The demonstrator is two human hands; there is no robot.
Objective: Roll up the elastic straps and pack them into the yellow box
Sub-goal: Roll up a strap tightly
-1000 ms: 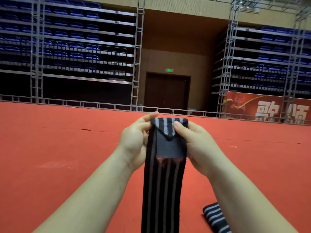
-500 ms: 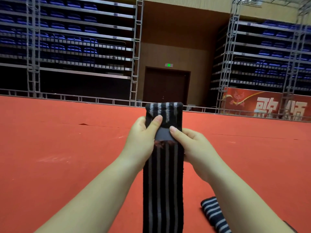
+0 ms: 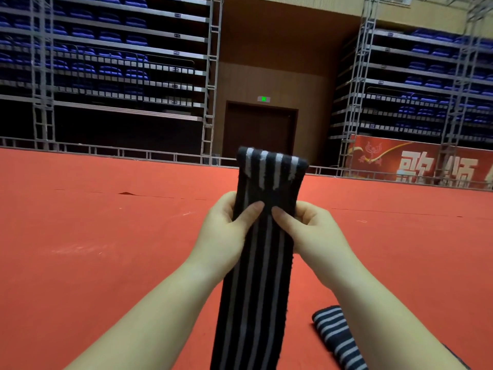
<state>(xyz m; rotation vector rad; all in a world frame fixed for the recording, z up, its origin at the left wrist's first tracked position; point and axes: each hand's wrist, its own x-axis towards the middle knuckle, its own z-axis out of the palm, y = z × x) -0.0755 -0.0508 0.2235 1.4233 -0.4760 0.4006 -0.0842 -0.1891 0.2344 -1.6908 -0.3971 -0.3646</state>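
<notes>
A black elastic strap [image 3: 256, 289] with grey stripes hangs upright in front of me, its top end folded over towards me. My left hand [image 3: 226, 231] grips its left edge with the thumb pressed on the front. Opposite it, my right hand [image 3: 312, 231] grips the right edge, thumb on the front too. The two thumbs almost meet just below the folded end. A second striped strap [image 3: 337, 336] lies on the red floor at the lower right, partly hidden behind my right forearm. No yellow box is in view.
Red carpet floor [image 3: 93, 249] stretches all round. A low metal rail [image 3: 106, 150] bounds it at the back, with folded blue stands, a brown door [image 3: 260, 132] and a red banner [image 3: 416, 164] behind.
The folded top of the strap has grown taller above my hands. Both thumbs have slid down the front and come closer together. The grey patch is now covered.
</notes>
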